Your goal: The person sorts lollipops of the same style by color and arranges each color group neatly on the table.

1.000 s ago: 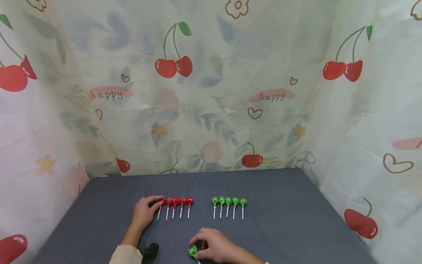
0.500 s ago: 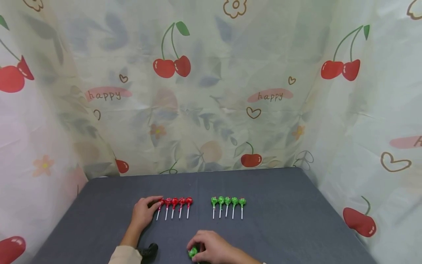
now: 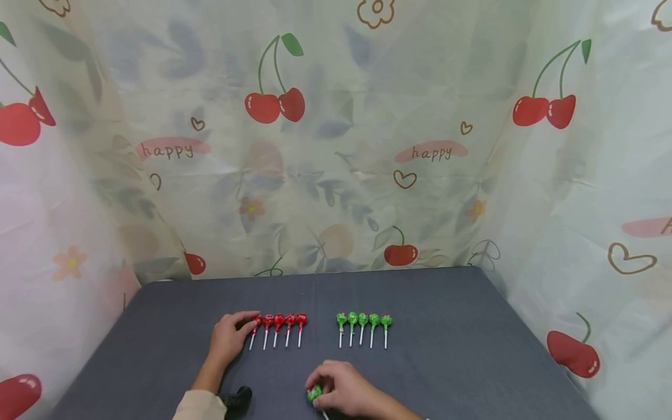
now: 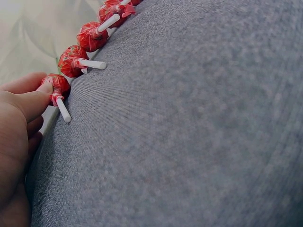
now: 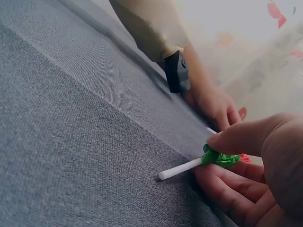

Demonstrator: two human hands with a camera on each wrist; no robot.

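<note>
My left hand [image 3: 228,338] pinches the wrapped head of the leftmost red lollipop [image 4: 57,87] between thumb and fingers. That lollipop ends a row of several red lollipops [image 3: 279,321], their white sticks pointing toward me. Near the front of the table, my right hand [image 3: 343,386] holds a green lollipop [image 5: 220,157] by its head, thumb on one side and fingers on the other. Its white stick [image 5: 182,168] juts out free of the fingers. Beyond that hand lies a row of several green lollipops [image 3: 363,319], sticks also toward me.
A dark grey cloth covers the table [image 3: 446,361]. Patterned curtains [image 3: 336,146] with cherries and flowers stand behind it and at both sides. A black device [image 3: 238,400] is strapped at the left wrist. A gap separates the red row from the green row.
My right hand has shifted slightly right and away from me with the green lollipop, whose stick shows again below the fingers. The left hand and both rows stay in place.
</note>
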